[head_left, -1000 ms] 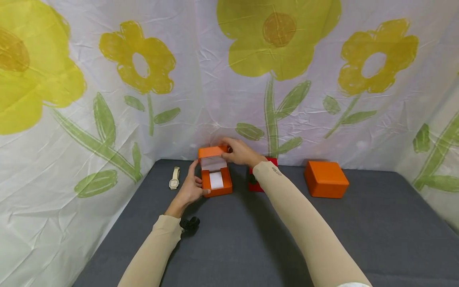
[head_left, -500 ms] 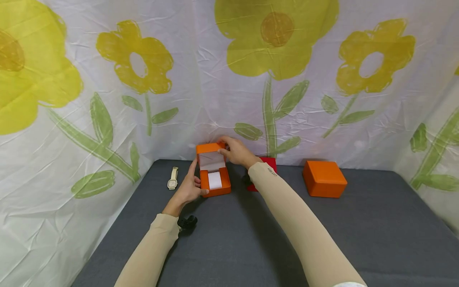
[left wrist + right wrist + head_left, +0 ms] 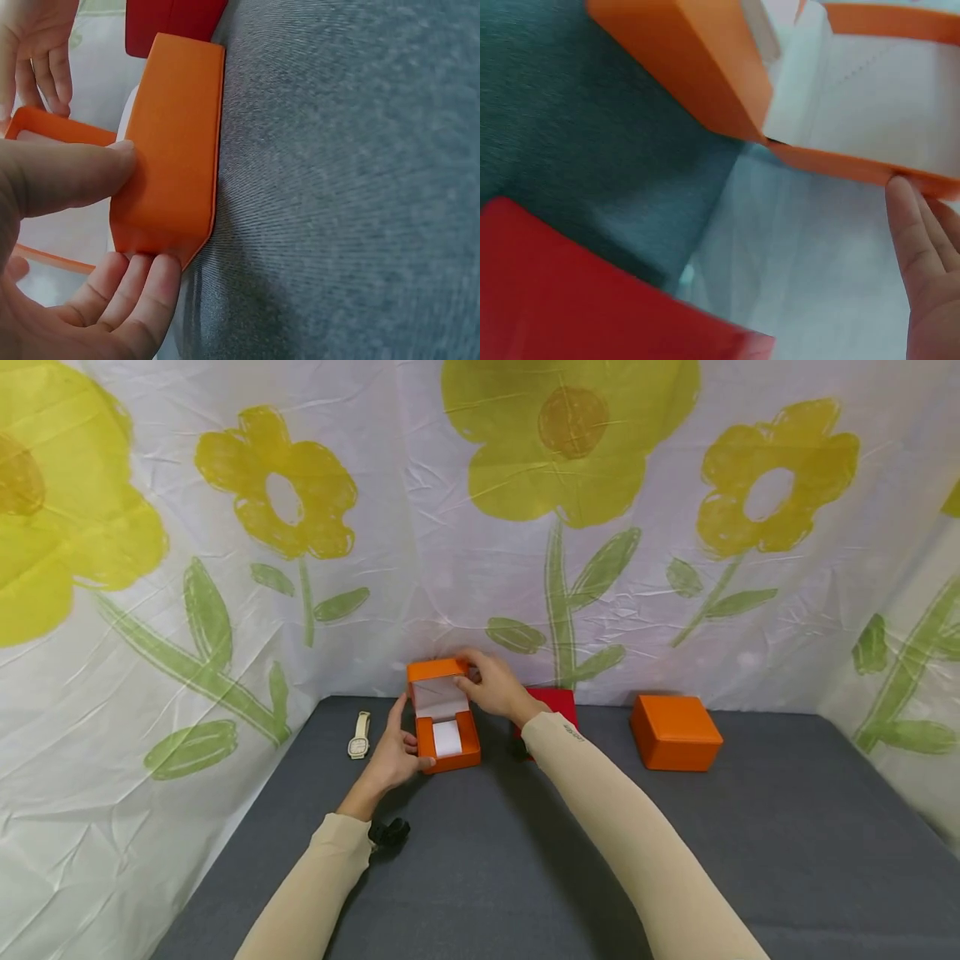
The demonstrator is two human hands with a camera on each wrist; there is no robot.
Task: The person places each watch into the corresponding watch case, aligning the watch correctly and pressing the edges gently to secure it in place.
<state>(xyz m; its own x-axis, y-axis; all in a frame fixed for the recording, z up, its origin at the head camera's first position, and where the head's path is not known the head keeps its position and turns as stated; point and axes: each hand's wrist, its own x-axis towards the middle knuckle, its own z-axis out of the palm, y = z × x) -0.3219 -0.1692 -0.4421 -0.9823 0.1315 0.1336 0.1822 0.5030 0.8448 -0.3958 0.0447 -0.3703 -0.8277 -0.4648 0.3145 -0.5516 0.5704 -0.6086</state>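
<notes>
An orange watch box [image 3: 468, 745] stands with its lid [image 3: 437, 670] raised, showing a pale lining and a white cushion [image 3: 447, 738]. My left hand [image 3: 390, 764] grips the box's left side. In the left wrist view, the thumb lies on the orange base [image 3: 176, 135] and several fingers rest against its end. My right hand [image 3: 491, 687] holds the lid by its right upper corner; in the right wrist view its fingertips [image 3: 909, 202] meet the lid's edge, and other fingers are partly out of frame. A cream wristwatch [image 3: 359, 743] lies left of the box, apart from both hands.
A red box [image 3: 553, 700] is partly hidden behind my right forearm. Farther right sits a closed orange box [image 3: 677, 735]. The grey tabletop [image 3: 480, 877] meets a white flowered cloth [image 3: 405, 568] at the back.
The lid leans slightly farther back than a second ago, with my right hand still on it. My left hand keeps its hold; the whole view shifts slightly.
</notes>
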